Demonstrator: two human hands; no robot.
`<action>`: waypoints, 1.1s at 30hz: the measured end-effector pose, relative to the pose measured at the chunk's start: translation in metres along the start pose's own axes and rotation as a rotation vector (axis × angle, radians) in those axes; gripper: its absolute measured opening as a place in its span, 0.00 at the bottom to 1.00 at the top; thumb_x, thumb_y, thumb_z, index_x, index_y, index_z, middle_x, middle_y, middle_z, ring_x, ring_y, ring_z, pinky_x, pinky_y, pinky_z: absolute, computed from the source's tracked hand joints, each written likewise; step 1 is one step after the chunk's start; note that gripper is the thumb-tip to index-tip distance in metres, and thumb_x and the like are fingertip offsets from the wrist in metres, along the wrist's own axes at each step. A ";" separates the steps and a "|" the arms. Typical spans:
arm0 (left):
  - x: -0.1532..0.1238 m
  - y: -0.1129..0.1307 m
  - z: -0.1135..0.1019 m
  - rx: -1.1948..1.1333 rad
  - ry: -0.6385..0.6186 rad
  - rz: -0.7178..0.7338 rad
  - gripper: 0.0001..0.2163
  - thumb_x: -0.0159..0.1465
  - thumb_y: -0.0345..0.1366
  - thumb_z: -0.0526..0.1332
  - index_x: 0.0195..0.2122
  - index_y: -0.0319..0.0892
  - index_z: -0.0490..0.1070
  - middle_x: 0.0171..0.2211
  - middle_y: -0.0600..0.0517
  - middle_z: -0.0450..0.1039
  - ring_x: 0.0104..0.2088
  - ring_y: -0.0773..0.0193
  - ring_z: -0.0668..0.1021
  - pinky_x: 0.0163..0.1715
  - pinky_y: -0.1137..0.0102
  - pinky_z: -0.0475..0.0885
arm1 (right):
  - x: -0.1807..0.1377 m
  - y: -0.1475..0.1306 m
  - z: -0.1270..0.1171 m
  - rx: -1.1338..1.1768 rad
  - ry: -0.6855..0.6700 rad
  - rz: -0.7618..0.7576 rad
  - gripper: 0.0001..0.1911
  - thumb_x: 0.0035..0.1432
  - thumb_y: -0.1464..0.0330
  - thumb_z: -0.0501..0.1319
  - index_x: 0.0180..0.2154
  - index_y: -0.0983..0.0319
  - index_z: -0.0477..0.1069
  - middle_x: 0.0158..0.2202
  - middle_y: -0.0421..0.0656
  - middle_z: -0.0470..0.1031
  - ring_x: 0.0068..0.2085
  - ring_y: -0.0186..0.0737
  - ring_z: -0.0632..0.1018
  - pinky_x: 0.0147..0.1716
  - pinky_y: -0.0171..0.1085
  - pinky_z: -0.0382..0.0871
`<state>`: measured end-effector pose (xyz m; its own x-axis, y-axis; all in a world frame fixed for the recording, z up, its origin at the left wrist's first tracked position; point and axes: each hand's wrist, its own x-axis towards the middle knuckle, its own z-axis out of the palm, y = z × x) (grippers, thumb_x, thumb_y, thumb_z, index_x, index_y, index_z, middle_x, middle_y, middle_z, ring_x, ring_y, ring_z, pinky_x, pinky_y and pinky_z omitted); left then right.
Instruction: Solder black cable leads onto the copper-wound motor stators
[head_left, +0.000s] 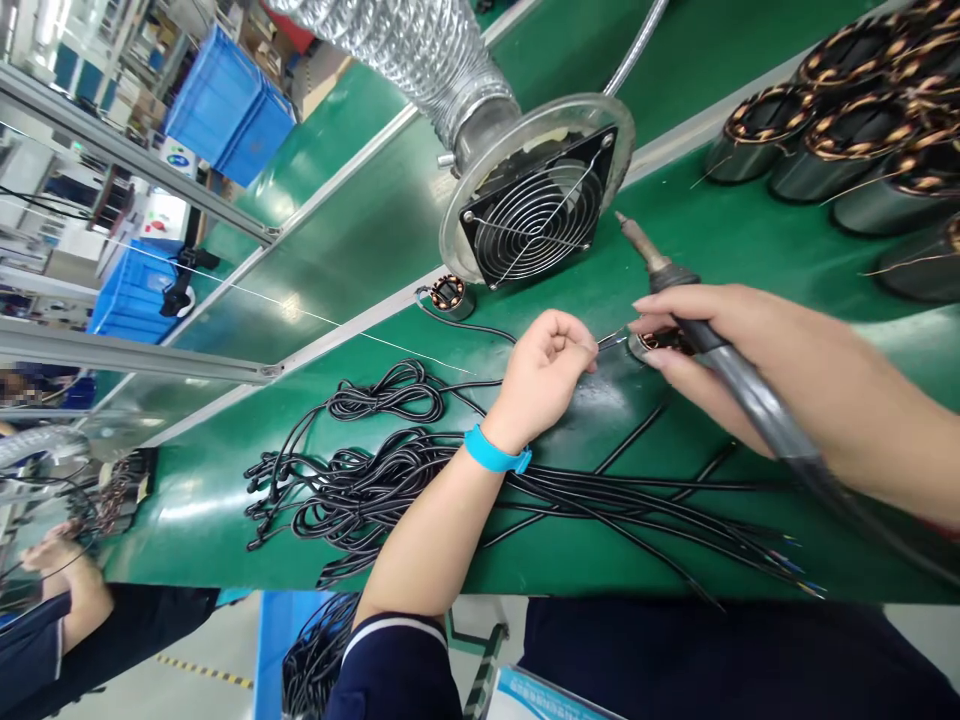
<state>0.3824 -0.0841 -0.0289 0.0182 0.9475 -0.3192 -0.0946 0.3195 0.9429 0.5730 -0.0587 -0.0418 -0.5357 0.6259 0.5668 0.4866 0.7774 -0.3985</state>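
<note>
My left hand, with a bright blue wristband, has its fingers closed in a pinch around the end of a black cable. Thin stripped wires stick out past those fingertips toward a small copper-wound stator. In my right hand is a soldering iron, its tip pointing up and left, away from the wires. My right thumb and fingertips are at the small stator and partly hide it; whether they grip it I cannot tell. Bundled black cables lie beneath my left forearm.
A fume extractor fan with a foil duct hangs ahead. Another small stator with a cable stands by the bench's back rail. Large stators crowd the right. Solder wire hangs across the left. A co-worker's hands show far left.
</note>
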 end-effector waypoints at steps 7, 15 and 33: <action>-0.007 0.001 0.001 0.026 -0.027 0.046 0.07 0.64 0.25 0.60 0.30 0.40 0.63 0.24 0.57 0.69 0.22 0.74 0.66 0.24 0.77 0.61 | 0.005 0.000 0.014 -0.073 0.041 -0.098 0.12 0.72 0.68 0.54 0.55 0.63 0.64 0.38 0.45 0.75 0.36 0.44 0.74 0.36 0.42 0.68; -0.012 -0.004 0.000 0.230 -0.022 0.172 0.06 0.65 0.29 0.63 0.32 0.40 0.66 0.24 0.58 0.64 0.23 0.73 0.65 0.25 0.75 0.62 | 0.003 -0.001 0.015 -0.017 0.091 -0.087 0.16 0.70 0.71 0.56 0.57 0.58 0.61 0.37 0.41 0.76 0.38 0.44 0.75 0.37 0.42 0.66; -0.014 -0.009 0.001 0.593 0.061 0.330 0.05 0.61 0.26 0.63 0.29 0.39 0.71 0.31 0.54 0.70 0.29 0.70 0.69 0.34 0.72 0.66 | -0.023 -0.015 -0.024 0.007 0.123 0.090 0.14 0.74 0.64 0.56 0.53 0.65 0.72 0.47 0.47 0.80 0.44 0.34 0.82 0.47 0.28 0.75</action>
<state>0.3839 -0.1006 -0.0324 0.0239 0.9997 0.0059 0.4765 -0.0166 0.8790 0.5944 -0.0863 -0.0315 -0.4014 0.6812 0.6123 0.5236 0.7192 -0.4568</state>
